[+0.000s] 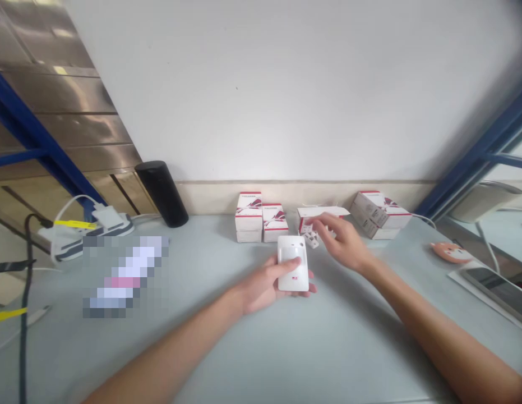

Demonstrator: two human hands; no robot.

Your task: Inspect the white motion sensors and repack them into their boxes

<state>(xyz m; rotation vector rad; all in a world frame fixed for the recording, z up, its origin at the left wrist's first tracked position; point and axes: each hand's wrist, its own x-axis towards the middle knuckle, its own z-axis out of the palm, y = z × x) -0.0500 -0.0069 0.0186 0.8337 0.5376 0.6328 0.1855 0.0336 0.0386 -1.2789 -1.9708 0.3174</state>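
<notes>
A white handheld-sized device (293, 275), shaped like a motion sensor with a rounded window and a small red mark, rests upright in my left hand (264, 283). My left thumb presses across its front, and the other fingers wrap behind it. To its right, my right hand (342, 241) reaches over several small white pieces with dark marks (312, 240). Its fingers are bent, with a gap between thumb and index finger. Whether the fingertips touch the pieces is unclear. Behind them lies a white and red box (322, 212), partly hidden by my right hand.
Two white and red boxes (249, 219) stand by the wall, with more stacked boxes (380, 216) at right. A black cylinder (162, 193) and a power strip (96, 233) are on the left. An orange animal-shaped object (451, 252) and a phone-like slab (496, 289) lie on the right.
</notes>
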